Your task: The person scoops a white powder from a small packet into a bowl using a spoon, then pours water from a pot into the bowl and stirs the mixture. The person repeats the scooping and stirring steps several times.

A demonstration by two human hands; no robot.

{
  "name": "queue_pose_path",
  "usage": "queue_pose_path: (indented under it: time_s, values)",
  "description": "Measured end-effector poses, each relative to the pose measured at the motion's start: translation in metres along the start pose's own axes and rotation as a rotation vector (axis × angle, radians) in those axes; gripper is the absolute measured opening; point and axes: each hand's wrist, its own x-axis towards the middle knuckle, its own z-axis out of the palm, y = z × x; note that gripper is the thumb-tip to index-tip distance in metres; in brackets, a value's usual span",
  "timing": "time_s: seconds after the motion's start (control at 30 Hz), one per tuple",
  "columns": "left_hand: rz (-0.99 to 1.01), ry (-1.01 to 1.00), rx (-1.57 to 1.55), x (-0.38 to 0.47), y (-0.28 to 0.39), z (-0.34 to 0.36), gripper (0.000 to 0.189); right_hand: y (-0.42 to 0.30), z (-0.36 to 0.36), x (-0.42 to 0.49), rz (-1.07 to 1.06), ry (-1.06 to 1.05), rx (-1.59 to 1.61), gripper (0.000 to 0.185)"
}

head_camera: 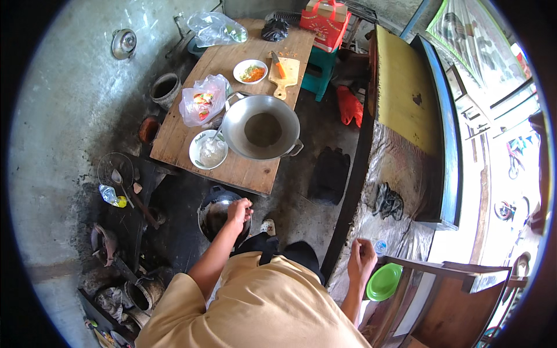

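My left hand (239,212), fingers curled, is over the rim of a dark blackened pan (216,217) below the table's front edge; whether it grips anything is hard to tell. My right hand (362,256) is raised at the right beside a green plastic bowl (384,282), its fingers bent and nothing plainly visible in them. On the wooden table (248,172) ahead stands a large metal wok (287,122) with dark contents at its bottom. Left of it a white bowl (193,150) holds white powder and a spoon. Behind are a bowl of shredded vegetables (256,68) and a wooden cutting board (291,69) with an orange-handled knife (280,67).
Plastic bags (204,104) lie on the table. A teal stool (320,71) bears a red bag (325,27) beyond it. A long bench (404,143) bounds the right side. Clay pots (165,90) and a wire strainer (114,167) are at the left wall.
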Motion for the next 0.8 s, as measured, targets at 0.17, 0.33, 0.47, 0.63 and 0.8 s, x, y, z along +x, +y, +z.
queue_pose_path:
  time_s: [0.17, 0.33, 0.47, 0.63, 0.8]
  values:
    - [0.057, 0.11, -0.096, 0.026, 0.039, -0.019, 0.033, -0.027, 0.054, 0.067, -0.011, -0.104, -0.019, 0.017]
    - [-0.054, 0.194, -0.081, 0.051, 0.033, -0.026, 0.033, -0.01, 0.097, 0.119, 0.136, -0.233, -0.11, 0.019]
    - [-0.148, 0.106, -0.031, 0.065, 0.018, -0.015, 0.025, 0.05, 0.125, 0.147, 0.148, -0.174, -0.176, 0.023]
    - [-0.251, 0.072, 0.18, 0.05, 0.024, 0.005, 0.032, 0.149, 0.111, 0.213, 0.033, 0.395, -0.841, 0.057]
    - [-0.199, -0.108, 0.386, 0.022, 0.047, 0.034, 0.032, 0.236, 0.05, 0.301, 0.583, 0.135, -0.624, 0.092]
